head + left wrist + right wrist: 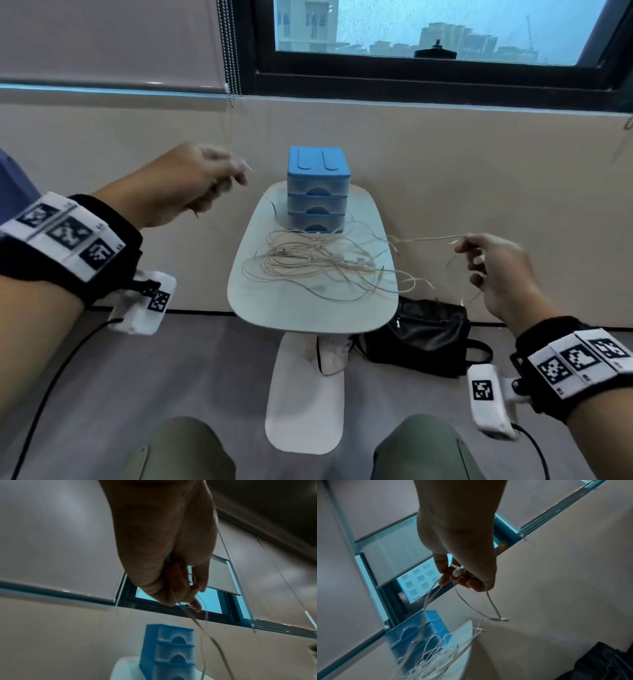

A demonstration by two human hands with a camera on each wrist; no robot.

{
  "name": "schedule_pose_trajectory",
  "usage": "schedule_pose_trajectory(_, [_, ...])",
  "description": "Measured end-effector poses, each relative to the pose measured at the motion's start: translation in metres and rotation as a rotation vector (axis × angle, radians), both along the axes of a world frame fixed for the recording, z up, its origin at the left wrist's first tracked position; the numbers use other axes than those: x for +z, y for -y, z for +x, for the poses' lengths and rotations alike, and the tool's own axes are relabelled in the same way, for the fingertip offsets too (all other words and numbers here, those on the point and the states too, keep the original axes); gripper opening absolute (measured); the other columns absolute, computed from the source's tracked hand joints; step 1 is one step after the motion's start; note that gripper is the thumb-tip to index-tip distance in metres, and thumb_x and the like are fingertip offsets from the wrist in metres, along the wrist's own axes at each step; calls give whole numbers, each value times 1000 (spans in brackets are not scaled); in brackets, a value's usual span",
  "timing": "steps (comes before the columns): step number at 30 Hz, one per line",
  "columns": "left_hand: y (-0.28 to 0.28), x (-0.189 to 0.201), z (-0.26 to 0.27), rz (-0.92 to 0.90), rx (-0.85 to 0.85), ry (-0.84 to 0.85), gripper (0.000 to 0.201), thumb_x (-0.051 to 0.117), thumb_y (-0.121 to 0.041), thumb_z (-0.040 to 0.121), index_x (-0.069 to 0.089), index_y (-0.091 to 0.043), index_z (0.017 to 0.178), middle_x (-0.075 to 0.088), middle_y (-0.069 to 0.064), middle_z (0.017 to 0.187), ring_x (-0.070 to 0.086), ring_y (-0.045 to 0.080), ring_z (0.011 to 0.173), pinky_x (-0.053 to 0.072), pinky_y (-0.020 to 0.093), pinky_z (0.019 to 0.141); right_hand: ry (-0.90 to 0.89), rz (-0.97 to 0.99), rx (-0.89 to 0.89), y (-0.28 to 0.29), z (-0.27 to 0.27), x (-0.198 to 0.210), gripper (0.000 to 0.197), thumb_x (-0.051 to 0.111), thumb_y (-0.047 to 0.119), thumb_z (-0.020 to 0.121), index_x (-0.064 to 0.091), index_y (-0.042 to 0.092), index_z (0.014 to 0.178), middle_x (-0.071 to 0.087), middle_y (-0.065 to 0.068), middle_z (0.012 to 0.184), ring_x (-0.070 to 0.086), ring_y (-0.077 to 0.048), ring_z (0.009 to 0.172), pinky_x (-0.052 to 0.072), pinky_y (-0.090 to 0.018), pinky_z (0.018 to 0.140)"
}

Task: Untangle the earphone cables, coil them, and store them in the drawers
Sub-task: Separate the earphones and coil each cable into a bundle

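Note:
A tangle of white earphone cables (315, 263) lies on a small white table (308, 315), in front of a blue three-drawer unit (318, 192) whose drawers are shut. My left hand (205, 185) is raised left of the drawers and pinches thin cable strands (193, 618) that hang down from it. My right hand (486, 260) is out to the right of the table and grips a cable end (431, 238) with an earbud (458, 572). A plug (499, 619) dangles below that hand.
A black bag (421, 339) sits on the floor right of the table. The table's white base (305, 397) stands between my knees. A wall and a window with a bead chain (231, 51) are behind.

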State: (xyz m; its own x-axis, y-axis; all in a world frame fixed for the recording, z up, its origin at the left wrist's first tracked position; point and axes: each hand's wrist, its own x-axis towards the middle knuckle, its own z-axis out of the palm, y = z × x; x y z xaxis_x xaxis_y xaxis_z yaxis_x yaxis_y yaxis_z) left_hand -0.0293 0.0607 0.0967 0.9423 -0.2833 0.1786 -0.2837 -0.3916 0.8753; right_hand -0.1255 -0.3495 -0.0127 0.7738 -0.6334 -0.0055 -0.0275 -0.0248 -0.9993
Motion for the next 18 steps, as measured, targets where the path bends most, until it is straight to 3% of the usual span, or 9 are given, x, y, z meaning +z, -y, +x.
schedule_pose_trajectory(2, [11,-16,-8,164,-121,-19,21,61,-24,102,75,-9,98,46,-1,64,31,10,49,26,19,41,27,-47,117,-16,1,0,20,62,16,85,71,11,68,55,2,65,38,-10,55,25,-26,52])
schedule_pose_trajectory(5, [25,-40,-16,286,-235,-69,17,68,-22,98,78,-18,111,57,-4,68,38,4,48,31,18,44,31,-100,275,-43,3,-2,24,63,11,90,71,6,68,53,-1,61,38,-10,53,24,-25,50])
schedule_pose_trajectory(7, [33,-55,-19,369,-286,-91,20,74,-26,94,76,-23,114,63,-4,77,50,1,57,42,18,56,13,-134,353,-60,2,-4,26,62,11,94,71,4,70,52,1,58,38,-9,52,26,-23,48])
schedule_pose_trajectory(9, [41,-71,-22,458,-320,-81,30,78,-32,91,75,-24,119,62,-1,85,56,4,75,44,19,75,11,-155,419,-76,1,-6,27,62,10,95,72,1,71,51,0,58,38,-9,52,27,-21,48])
schedule_pose_trajectory(11, [48,-87,-25,551,-329,-43,37,82,-35,86,73,-27,121,64,-4,86,56,5,77,42,17,74,14,-192,472,-92,0,-10,28,61,7,95,71,0,69,53,5,54,41,-5,51,30,-16,47])
schedule_pose_trajectory(13, [53,-103,-27,649,-351,-19,38,86,-38,81,73,-31,116,67,-3,88,55,3,74,40,15,69,-26,-271,511,-107,2,-16,29,61,5,94,70,4,66,53,11,51,43,-2,52,33,-15,50])
schedule_pose_trajectory(15, [57,-119,-28,721,-378,-21,37,90,-38,75,75,-30,108,66,0,89,55,8,75,41,20,67,-104,-393,552,-122,11,-26,30,64,10,91,71,13,62,58,6,58,49,-9,61,39,-26,58])
schedule_pose_trajectory(18, [62,-137,-29,738,-333,-8,29,90,-37,70,72,-32,92,59,-8,85,56,6,76,42,22,65,-292,-614,647,-139,25,-41,23,64,20,87,74,16,66,70,0,73,62,-20,75,52,-37,75])
